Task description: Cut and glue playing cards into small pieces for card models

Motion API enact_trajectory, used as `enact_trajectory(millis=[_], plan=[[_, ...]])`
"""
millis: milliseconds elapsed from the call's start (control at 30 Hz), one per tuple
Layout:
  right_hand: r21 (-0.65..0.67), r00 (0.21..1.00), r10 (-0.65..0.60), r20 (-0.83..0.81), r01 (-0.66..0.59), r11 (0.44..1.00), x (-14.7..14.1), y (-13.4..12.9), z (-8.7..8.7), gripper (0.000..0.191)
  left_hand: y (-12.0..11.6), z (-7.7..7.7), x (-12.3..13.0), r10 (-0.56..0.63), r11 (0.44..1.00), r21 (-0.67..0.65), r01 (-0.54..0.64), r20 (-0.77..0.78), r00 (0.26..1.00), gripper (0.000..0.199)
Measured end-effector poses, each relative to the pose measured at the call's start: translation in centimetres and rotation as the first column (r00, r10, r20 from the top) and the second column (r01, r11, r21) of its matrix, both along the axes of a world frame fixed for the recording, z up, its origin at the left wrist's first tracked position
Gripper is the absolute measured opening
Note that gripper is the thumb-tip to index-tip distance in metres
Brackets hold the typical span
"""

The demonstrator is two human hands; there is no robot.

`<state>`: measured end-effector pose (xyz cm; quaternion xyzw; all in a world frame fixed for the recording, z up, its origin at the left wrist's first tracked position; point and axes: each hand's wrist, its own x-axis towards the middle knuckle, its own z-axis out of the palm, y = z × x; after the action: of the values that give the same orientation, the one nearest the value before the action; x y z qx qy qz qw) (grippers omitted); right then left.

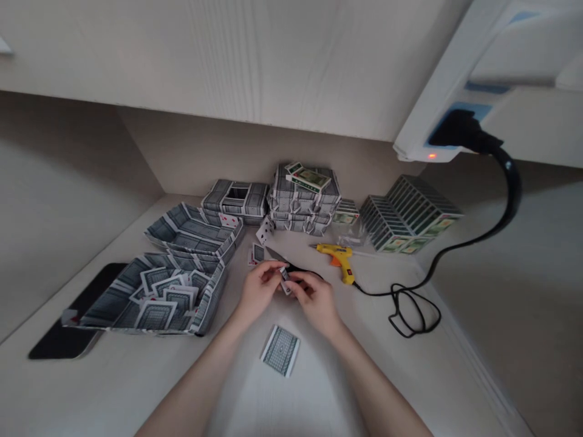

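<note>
Our left hand (260,286) and right hand (315,297) pinch a small folded card (285,281). Probably light and easily creased, it suits our gripping its edges.

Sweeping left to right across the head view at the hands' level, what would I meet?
Nearer open box → left hand → pinched card → right hand → yellow glue gun → black cable coil.

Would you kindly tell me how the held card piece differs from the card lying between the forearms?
The held card piece is gripped by the left hand and right hand; the lying card rests untouched on the table. The held card piece looks narrow, the lying card broad. Both show dark pattern and white.
</note>
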<state>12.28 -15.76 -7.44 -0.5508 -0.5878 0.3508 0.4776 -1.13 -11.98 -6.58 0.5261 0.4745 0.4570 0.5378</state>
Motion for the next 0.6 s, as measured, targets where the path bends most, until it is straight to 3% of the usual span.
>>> enact_trajectory(millis=[133,367,500,600], plan=[[-0.159,0.968,0.020,-0.250,-0.062,0.985,-0.30,0.27,-0.14,0.031,-0.11,0.41,0.14,-0.008,0.999,-0.047,0.008,0.006,1.000,0.027],[-0.236,0.837,-0.116,-0.535,-0.017,0.971,-0.03,0.52,0.61,0.042,-0.04,0.17,0.08,-0.093,0.987,-0.125,0.100,0.058,0.994,0.032],[-0.272,0.794,-0.134,-0.593,-0.040,0.962,0.02,0.57,0.77,0.045,-0.04,-0.29,0.15,-0.097,0.978,-0.170,0.118,0.129,0.987,0.037],[-0.249,0.831,-0.136,-0.539,-0.004,0.968,-0.01,0.79,0.33,0.041,-0.15,-0.29,0.33,-0.093,0.971,-0.205,0.121,0.139,0.986,0.038]])
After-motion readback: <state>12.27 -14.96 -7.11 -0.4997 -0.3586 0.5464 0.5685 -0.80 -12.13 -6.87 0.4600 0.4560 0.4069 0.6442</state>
